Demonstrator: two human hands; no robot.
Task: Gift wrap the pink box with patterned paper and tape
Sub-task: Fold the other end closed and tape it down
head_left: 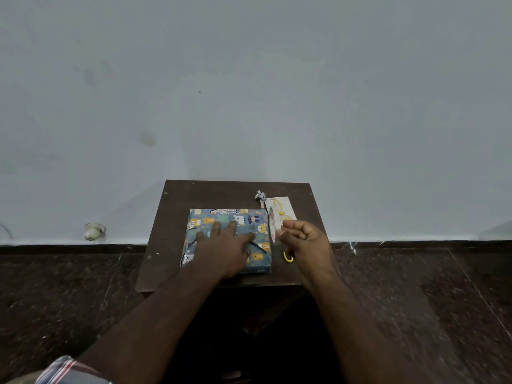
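1. Pressing flat w/ straight fingers (pixel 214 227), the left hand (pixel 224 246) lies on top of the box (pixel 230 239), pinning the folded flaps of patterned paper (pixel 261 253). Released, not grasping anything; just holding the folds down.
2. Box sits mid table (pixel 171 217), fully covered in the blue animal-print paper; no pink showing from this view. A triangular flap meets under the left thumb near the centre, so the end folds look done on this face.
3. Judgement: wrap approx. near finished; flap seam prob. not yet taped, since the hand is needed to keep it shut.
4. Tape roll (pixel 272 224) stands just beside the box's right edge, touching or nearly so. A printed card (pixel 279 207) lies behind it; small ribbon scrap (pixel 260 195) near the far corner.
5. Right hand (pixel 303 239) hangs just right of the roll, fingers curled in, seemingly pinching a bit of clear tape at the roll; too small to confirm.
6. Yellow ring-shaped item (pixel 288 257) lies below the right hand; can't ID it.
7. Left to do, likely: tear tape, stick down flap, check other sides.
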